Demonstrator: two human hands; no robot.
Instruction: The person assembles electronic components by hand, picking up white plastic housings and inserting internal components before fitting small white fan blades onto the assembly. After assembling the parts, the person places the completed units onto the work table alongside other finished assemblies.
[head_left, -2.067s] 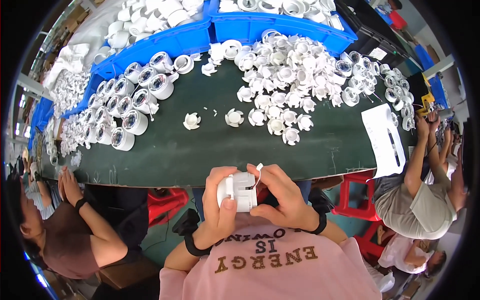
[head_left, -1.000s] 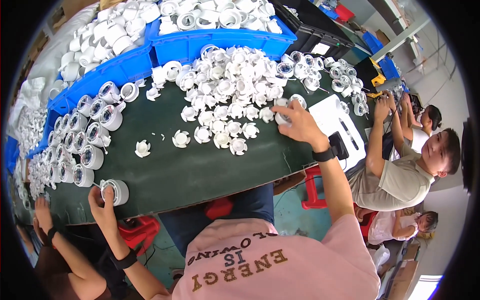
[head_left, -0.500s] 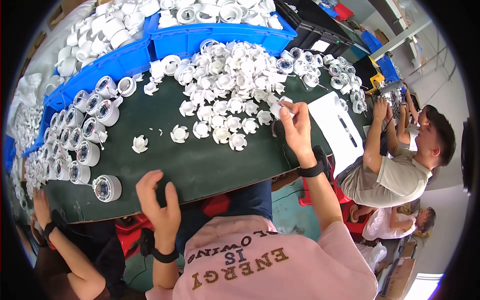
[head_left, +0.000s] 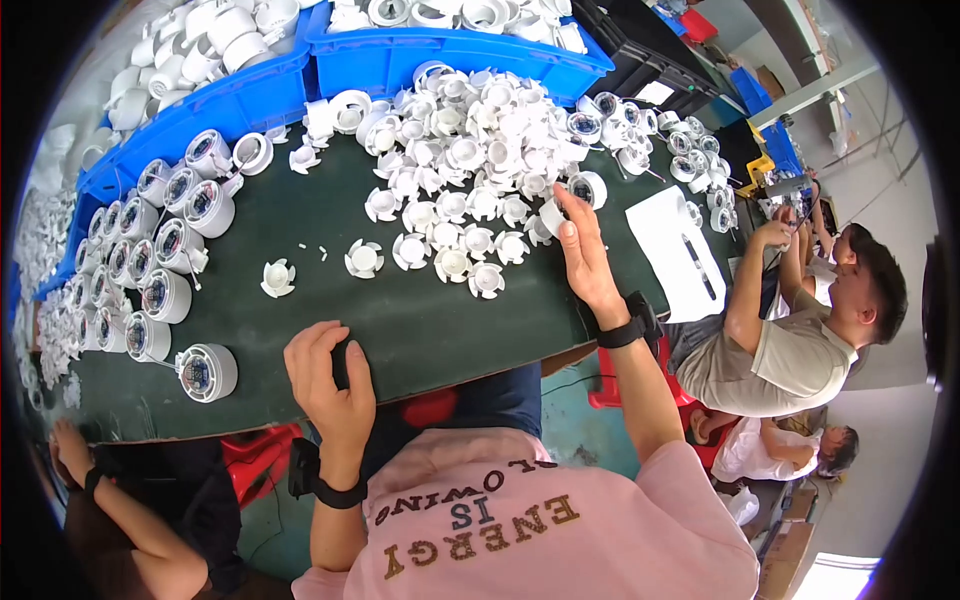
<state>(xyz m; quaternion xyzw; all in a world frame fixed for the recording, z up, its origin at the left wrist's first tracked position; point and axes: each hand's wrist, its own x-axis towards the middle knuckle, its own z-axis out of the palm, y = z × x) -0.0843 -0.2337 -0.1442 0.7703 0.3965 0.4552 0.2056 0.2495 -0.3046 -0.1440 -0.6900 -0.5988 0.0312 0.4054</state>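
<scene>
My right hand (head_left: 592, 262) has its fingers stretched out at the right end of a heap of white finned plastic caps (head_left: 480, 130). A white round part (head_left: 552, 216) lies beside its thumb and fingers; whether they touch it I cannot tell. Just behind the fingertips sits a round white housing (head_left: 588, 188) with a dark face. My left hand (head_left: 330, 385) hovers by the table's front edge, fingers loosely bent and thumb apart. A dark patch shows between thumb and fingers, too unclear to name. Single caps (head_left: 278, 278) lie farther off on the dark green table (head_left: 420, 340).
Rows of white housings with clear faces (head_left: 165, 295) stand at the left. Blue bins (head_left: 450, 50) of white parts line the back. A white paper (head_left: 660, 245) with a black pen (head_left: 698, 265) lies at the right. Co-workers sit on both sides.
My right hand has unbent its fingers from a white piece, and a housing now shows standing behind them. My left hand has turned, its fingers closer together. The view has shifted slightly.
</scene>
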